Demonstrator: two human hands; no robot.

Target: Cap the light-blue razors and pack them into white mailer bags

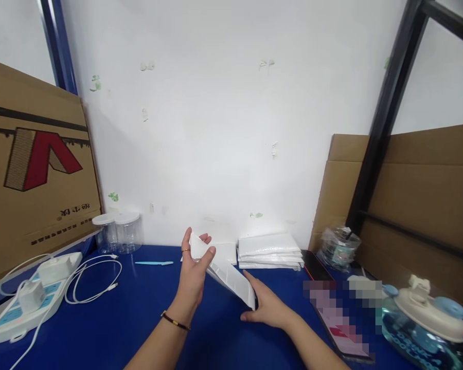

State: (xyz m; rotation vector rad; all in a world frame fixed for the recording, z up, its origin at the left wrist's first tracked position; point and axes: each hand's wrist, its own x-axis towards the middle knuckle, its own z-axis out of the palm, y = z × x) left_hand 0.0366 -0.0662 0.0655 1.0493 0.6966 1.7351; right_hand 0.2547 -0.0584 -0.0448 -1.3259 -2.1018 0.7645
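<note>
Between my two hands, tilted above the blue table, is a flat white folded packet (pixel 231 280) with faint crease lines along its side. My left hand (pixel 195 270) grips its upper left end, thumb in front and fingers behind. The lower right end rests in my right hand (pixel 268 303), with the thumb beneath and the fingers partly hidden behind it. Just beyond, a stack of similar white glossy packets (pixel 270 251) lies against the wall. Another white piece (pixel 227 253) sits left of that stack, partly covered by my left hand and the held packet.
At left are a power strip (pixel 34 298) with plugs, a white cable (pixel 94 280), two lidded clear jars (pixel 127 234) and a light blue pen-like tool (pixel 154 263). Rightward lie a phone (pixel 343 329), a plastic-wrapped cup (pixel 339 249) and a blue bottle (pixel 424 324). Cardboard (pixel 38 169) borders the table.
</note>
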